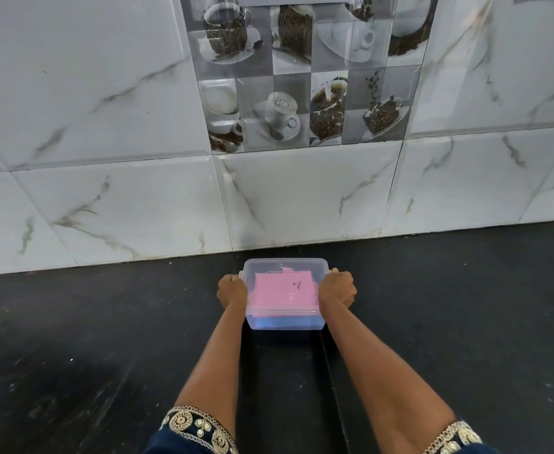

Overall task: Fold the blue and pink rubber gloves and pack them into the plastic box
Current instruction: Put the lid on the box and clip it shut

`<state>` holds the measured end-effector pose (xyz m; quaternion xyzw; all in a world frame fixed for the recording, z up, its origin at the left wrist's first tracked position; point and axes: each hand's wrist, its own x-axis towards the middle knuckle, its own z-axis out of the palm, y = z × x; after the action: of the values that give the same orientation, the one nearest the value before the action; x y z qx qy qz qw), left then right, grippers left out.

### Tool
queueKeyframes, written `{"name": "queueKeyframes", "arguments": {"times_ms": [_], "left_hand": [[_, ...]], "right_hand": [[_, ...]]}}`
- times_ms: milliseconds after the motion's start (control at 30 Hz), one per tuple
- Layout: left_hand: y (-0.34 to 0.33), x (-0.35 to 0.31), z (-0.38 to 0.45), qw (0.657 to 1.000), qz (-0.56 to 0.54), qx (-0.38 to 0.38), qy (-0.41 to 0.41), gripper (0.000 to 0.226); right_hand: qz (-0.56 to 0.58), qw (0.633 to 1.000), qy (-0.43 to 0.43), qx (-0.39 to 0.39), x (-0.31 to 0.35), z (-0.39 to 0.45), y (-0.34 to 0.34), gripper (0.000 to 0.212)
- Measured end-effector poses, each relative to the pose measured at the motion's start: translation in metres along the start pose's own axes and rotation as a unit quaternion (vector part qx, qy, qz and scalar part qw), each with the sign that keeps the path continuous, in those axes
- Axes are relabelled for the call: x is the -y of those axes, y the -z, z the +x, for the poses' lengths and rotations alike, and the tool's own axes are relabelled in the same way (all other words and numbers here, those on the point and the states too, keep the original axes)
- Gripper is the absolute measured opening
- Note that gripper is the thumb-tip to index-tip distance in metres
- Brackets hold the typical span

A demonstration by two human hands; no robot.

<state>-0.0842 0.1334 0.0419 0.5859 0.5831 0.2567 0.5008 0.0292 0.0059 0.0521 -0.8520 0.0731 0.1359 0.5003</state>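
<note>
2 bare hands grip a small clear plastic box (284,319) from opposite sides. The left hand (232,291) is curled into a closed fist against the box's left edge, up by the lid's side tab. The right hand (338,288) is curled the same way against the right edge, fingers wrapped tight at the matching tab. Both forearms reach straight forward from the bottom of the view, and each ends in a dark blue sleeve (194,435) trimmed with gold embroidery.

The box sits on a black countertop (89,339), near the foot of the wall. Its clear lid (284,268) is on top. Through the lid, a folded pink glove (280,291) fills most of the inside, with a small dark mark on its upper face. Beneath it, a blue glove (272,322) shows through the box's front wall, lying at the bottom.

Behind the box rises a wall of white marble-pattern tiles (89,103) with grey veins. Above the box, a decorative tile panel (305,77) shows coffee cups and coffee beans in grey and brown squares.
</note>
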Motion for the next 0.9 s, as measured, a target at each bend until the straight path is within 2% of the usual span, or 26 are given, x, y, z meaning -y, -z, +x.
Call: {"name": "queueKeyframes", "arguments": {"times_ms": [100,200,333,367,433,500,567,633,700,733,800,900], "left_hand": [[-0.004,0.001,-0.007,0.999,0.023,-0.034,-0.019,0.033],[-0.005,0.001,-0.01,0.997,0.055,-0.057,-0.018,0.034],[-0.004,0.002,-0.011,0.984,0.151,-0.066,0.065,0.043],[-0.005,0.0,-0.011,0.978,0.183,-0.082,0.057,0.044],[-0.012,-0.007,-0.014,0.952,0.285,-0.111,-0.018,0.042],[-0.026,-0.018,-0.019,0.908,0.382,-0.114,-0.13,0.036],[-0.044,-0.027,-0.025,0.86,0.438,-0.066,-0.251,0.034],[-0.064,-0.035,-0.032,0.832,0.429,0.033,-0.35,0.032],[-0.08,-0.042,-0.042,0.795,0.423,0.126,-0.416,0.03],[-0.087,-0.045,-0.047,0.776,0.425,0.158,-0.438,0.029],[-0.099,-0.051,-0.056,0.761,0.418,0.201,-0.453,0.027],[-0.109,-0.059,-0.062,0.738,0.437,0.232,-0.459,0.027]], "right_hand": [[-0.06,0.998,-0.022,-0.001,-0.001,-0.003,0.003,0.044],[-0.089,0.993,-0.051,0.06,0.002,0.002,0.005,0.052],[0.023,0.984,-0.133,0.117,0.002,0.02,0.007,0.075],[0.039,0.982,-0.141,0.119,0.0,0.023,0.009,0.077],[0.062,0.976,-0.159,0.134,-0.007,0.029,0.012,0.076],[0.099,0.963,-0.195,0.156,-0.016,0.032,0.015,0.075],[0.133,0.951,-0.209,0.182,-0.022,0.032,0.02,0.072],[0.169,0.944,-0.201,0.201,-0.025,0.033,0.025,0.065],[0.191,0.944,-0.177,0.202,-0.028,0.036,0.028,0.06],[0.201,0.946,-0.165,0.193,-0.029,0.039,0.03,0.058],[0.217,0.946,-0.149,0.19,-0.032,0.046,0.036,0.049],[0.208,0.94,-0.146,0.227,-0.033,0.05,0.049,0.026]]}}
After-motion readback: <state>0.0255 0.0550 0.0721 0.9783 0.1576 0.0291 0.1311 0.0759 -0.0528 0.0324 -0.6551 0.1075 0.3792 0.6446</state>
